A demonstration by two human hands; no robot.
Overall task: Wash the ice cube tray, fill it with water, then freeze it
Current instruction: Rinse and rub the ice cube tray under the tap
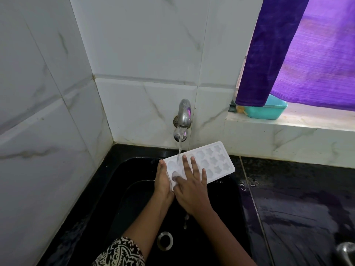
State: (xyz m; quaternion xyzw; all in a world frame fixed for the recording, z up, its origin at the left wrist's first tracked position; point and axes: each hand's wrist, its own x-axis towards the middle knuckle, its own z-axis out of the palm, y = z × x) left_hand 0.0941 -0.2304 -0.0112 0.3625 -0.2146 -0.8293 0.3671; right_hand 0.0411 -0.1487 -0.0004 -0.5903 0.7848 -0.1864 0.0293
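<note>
A white ice cube tray with star-shaped and rounded cavities is held level over the black sink. Water runs from the steel wall tap onto the tray's left end. My left hand grips the tray's near-left edge from the side and below. My right hand lies flat on top of the tray's left half, fingers spread, thumb pressed into a cavity. Water drips from under my right wrist into the sink.
The sink drain lies below my arms. A wet black counter runs to the right, with a steel object at its bottom right corner. A teal tub sits on the marble sill under a purple curtain. White tiled walls stand behind and left.
</note>
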